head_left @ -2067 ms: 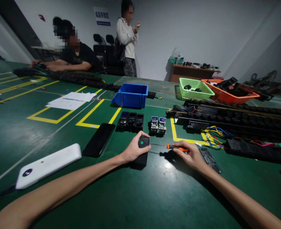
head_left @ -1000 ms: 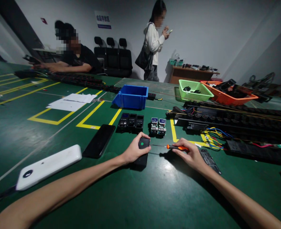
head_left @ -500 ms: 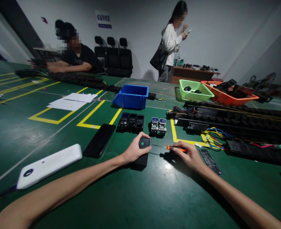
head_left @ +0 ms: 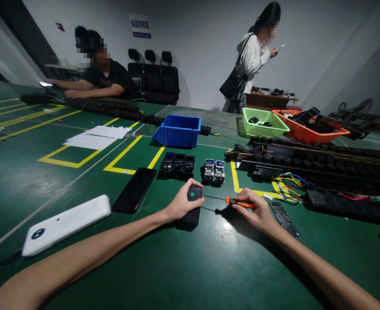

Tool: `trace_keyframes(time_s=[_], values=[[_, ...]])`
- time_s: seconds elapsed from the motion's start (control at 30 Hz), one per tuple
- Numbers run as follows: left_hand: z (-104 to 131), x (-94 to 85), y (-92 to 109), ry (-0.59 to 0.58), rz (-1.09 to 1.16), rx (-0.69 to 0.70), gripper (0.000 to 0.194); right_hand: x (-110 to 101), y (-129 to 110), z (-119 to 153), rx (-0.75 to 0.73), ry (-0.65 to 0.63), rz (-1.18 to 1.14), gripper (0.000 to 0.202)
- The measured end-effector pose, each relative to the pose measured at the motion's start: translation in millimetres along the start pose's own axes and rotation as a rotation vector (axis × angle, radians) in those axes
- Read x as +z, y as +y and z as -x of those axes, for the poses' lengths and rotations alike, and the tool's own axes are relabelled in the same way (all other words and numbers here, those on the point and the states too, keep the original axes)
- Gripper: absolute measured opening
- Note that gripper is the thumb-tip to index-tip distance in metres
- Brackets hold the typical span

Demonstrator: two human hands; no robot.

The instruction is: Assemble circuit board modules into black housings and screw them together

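My left hand (head_left: 181, 202) is closed around a black rectangular box (head_left: 191, 219) with a green dot on top, holding it on the green table. In my right hand (head_left: 253, 207) is a screwdriver (head_left: 240, 202) with an orange and black handle, pinched between thumb and fingers. Its thin shaft points left and its tip meets the right side of the box. Just beyond the box stand two small circuit modules (head_left: 214, 172) and a row of three black housings (head_left: 178, 165). A flat dark plate (head_left: 284, 218) lies to the right of my right hand.
A black phone (head_left: 134, 190) and a white handheld device (head_left: 67, 224) lie left. Farther back are a blue bin (head_left: 179, 137), papers (head_left: 96, 137), a green basket (head_left: 265, 128) and an orange basket (head_left: 319, 135). Black rails with wires (head_left: 313, 161) fill the right. Two people are beyond.
My right hand has turned slightly on the screwdriver handle, its fingers shifting. The box stays in place. The standing person in the background has moved right.
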State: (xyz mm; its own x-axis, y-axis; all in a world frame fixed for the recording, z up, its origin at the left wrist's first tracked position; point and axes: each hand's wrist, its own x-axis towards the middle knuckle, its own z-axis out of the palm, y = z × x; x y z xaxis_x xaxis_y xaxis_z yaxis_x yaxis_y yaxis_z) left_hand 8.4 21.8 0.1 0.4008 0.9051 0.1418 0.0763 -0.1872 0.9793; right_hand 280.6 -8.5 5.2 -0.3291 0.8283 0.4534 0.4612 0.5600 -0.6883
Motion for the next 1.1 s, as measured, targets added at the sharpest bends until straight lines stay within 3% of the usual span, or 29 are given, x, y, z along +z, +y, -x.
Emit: trace_keyframes(time_s=[0.8, 0.93, 1.1], values=[[0.3, -0.1, 0.6, 0.004, -0.022, 0.01, 0.035, 5.6, -5.3, -1.3, 0.189, -0.029, -0.004, 0.017], [0.6, 0.3, 1.3, 0.003, -0.005, -0.011, 0.037, 6.2, -2.9, -1.9, 0.143, 0.018, -0.059, 0.024], [0.5, 0.3, 2.6, 0.008, -0.025, 0.003, 0.035, 4.2, -2.5, -3.0, 0.025, 0.009, -0.031, 0.01]])
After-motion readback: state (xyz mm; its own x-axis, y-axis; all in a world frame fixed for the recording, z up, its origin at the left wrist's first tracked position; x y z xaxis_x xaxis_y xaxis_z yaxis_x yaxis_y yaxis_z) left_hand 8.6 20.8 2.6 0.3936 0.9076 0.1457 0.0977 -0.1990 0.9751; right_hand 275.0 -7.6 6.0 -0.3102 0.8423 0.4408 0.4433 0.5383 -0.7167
